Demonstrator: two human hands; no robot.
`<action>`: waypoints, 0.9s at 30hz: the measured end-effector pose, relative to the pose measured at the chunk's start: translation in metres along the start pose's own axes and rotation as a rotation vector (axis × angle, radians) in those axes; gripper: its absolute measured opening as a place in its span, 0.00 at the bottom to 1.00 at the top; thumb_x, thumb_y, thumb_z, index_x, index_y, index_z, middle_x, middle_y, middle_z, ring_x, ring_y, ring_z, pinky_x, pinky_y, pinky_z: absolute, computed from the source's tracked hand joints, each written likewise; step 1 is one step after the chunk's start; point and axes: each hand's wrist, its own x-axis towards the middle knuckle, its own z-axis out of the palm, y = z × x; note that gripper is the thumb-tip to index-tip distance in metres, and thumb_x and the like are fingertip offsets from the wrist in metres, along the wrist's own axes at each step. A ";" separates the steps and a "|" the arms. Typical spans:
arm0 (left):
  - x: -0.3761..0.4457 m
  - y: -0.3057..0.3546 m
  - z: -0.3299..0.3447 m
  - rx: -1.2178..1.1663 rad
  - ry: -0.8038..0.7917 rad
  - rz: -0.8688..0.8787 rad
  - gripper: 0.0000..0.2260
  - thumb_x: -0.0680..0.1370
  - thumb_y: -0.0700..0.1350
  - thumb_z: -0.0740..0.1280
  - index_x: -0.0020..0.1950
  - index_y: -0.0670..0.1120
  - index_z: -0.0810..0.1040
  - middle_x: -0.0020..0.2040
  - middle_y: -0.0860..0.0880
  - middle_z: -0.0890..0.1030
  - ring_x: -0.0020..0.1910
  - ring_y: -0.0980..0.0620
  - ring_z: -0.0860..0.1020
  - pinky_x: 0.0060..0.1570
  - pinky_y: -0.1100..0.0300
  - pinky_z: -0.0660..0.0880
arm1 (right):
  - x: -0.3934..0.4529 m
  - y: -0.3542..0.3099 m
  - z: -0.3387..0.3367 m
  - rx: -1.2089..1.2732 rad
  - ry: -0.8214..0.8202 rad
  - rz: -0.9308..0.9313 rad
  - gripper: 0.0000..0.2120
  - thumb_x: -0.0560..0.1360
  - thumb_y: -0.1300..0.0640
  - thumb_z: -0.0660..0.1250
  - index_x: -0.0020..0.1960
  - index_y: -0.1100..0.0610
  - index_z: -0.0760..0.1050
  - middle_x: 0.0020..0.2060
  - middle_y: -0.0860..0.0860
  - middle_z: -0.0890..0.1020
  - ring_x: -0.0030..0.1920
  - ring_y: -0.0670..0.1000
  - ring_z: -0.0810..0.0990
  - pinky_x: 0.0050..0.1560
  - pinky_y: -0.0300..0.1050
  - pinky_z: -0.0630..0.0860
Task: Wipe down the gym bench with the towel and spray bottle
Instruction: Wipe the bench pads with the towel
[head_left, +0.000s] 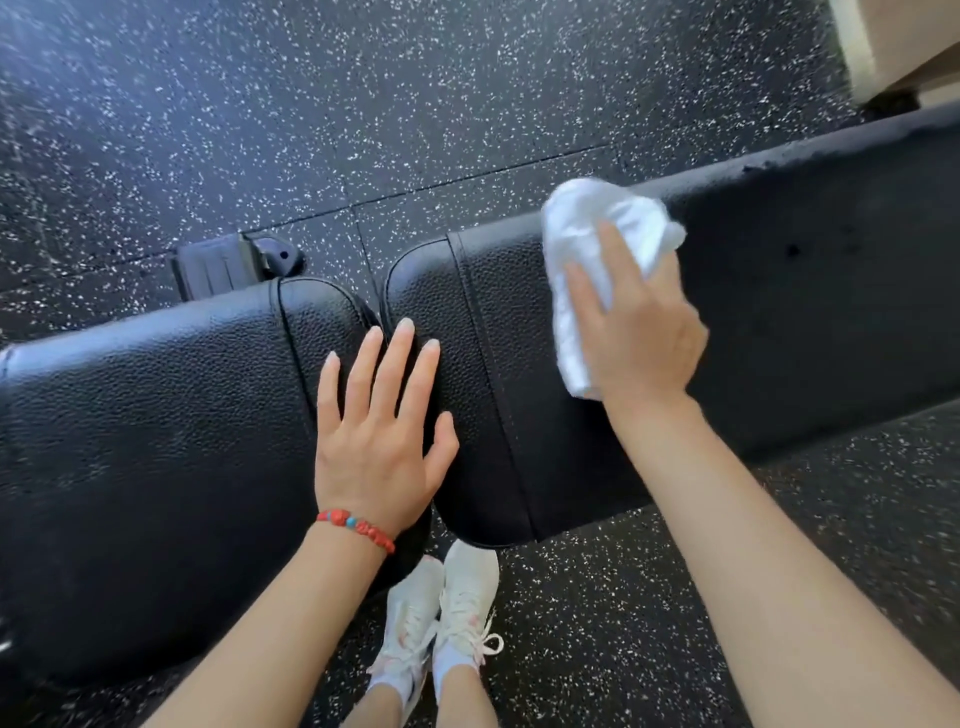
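Bright, even daylight-type light, seems to come from the far right where a pale wall (904, 41) is blown out. Soft sheen on the black bench (156, 415) padding, strongest on left pad's far edge; right pad far end goes matte and dark. White towel (597, 249) near overexposed, little fold detail. Shadows soft, short under the hands. Motion blur at left and right edges, speckled floor (363, 104) smeared far left. Wide-angle bend: bench curves. Centre reasonably sharp.
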 end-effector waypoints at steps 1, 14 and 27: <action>0.000 0.000 0.000 0.000 -0.002 0.001 0.22 0.76 0.48 0.58 0.69 0.43 0.69 0.70 0.41 0.69 0.69 0.41 0.65 0.69 0.41 0.57 | -0.009 -0.006 0.003 -0.021 0.011 -0.078 0.18 0.73 0.43 0.64 0.58 0.49 0.79 0.49 0.60 0.80 0.29 0.56 0.78 0.23 0.40 0.65; -0.001 0.002 -0.002 0.021 -0.044 0.001 0.22 0.77 0.49 0.57 0.70 0.42 0.68 0.71 0.41 0.68 0.70 0.42 0.63 0.69 0.42 0.55 | 0.005 0.040 -0.010 -0.002 -0.068 0.173 0.21 0.77 0.42 0.57 0.67 0.46 0.69 0.65 0.60 0.70 0.46 0.61 0.78 0.37 0.47 0.68; 0.018 0.076 -0.002 -0.122 0.005 -0.083 0.22 0.77 0.47 0.58 0.69 0.40 0.68 0.71 0.40 0.67 0.70 0.41 0.61 0.69 0.43 0.56 | -0.026 0.101 0.002 -0.025 0.187 -0.038 0.17 0.72 0.42 0.63 0.55 0.49 0.80 0.37 0.57 0.79 0.27 0.54 0.76 0.20 0.40 0.68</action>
